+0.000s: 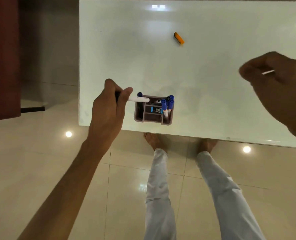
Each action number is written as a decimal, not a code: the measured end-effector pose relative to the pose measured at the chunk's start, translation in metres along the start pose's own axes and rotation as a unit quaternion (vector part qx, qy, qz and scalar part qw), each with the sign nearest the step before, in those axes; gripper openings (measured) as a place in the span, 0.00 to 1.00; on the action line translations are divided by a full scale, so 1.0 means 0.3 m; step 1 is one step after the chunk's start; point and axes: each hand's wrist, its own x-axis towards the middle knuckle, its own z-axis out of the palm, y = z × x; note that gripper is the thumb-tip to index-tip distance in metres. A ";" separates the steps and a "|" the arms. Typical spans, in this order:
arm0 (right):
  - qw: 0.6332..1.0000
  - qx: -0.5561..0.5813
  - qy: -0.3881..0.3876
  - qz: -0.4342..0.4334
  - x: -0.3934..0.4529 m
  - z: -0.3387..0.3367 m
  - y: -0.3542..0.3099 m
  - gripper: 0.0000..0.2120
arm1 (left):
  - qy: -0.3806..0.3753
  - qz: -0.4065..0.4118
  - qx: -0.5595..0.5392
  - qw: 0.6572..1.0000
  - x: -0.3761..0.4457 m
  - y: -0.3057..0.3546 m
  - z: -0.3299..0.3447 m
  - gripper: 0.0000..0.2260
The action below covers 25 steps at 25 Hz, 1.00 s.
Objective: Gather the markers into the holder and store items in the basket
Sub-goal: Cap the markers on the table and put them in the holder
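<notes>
White marker (138, 99) pinched in left fingers (126, 94) — tip over holder (153, 110)

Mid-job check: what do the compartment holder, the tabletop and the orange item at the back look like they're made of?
Holder: looks like moulded plastic, dull brownish-mauve, matte, with thin divider walls and rounded corners.
Tabletop: glossy white, probably glass or lacquered board; it mirrors the ceiling lights sharply.
Orange item: seems plastic, smooth orange body with a dark end; too small to be sure.
</notes>
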 end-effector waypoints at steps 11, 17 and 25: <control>0.998 -0.009 -0.059 -0.003 -0.061 0.073 0.043 0.07 | -0.127 0.043 0.074 0.988 0.053 -0.056 0.207 0.15; 0.997 -0.037 -0.065 -0.006 0.117 0.239 0.075 0.05 | -0.099 -0.003 0.038 0.994 0.029 -0.089 0.130 0.16; 0.958 -0.216 -0.077 -0.172 0.683 0.662 -0.038 0.35 | -0.089 -0.091 -0.085 0.988 0.104 -0.184 -0.067 0.05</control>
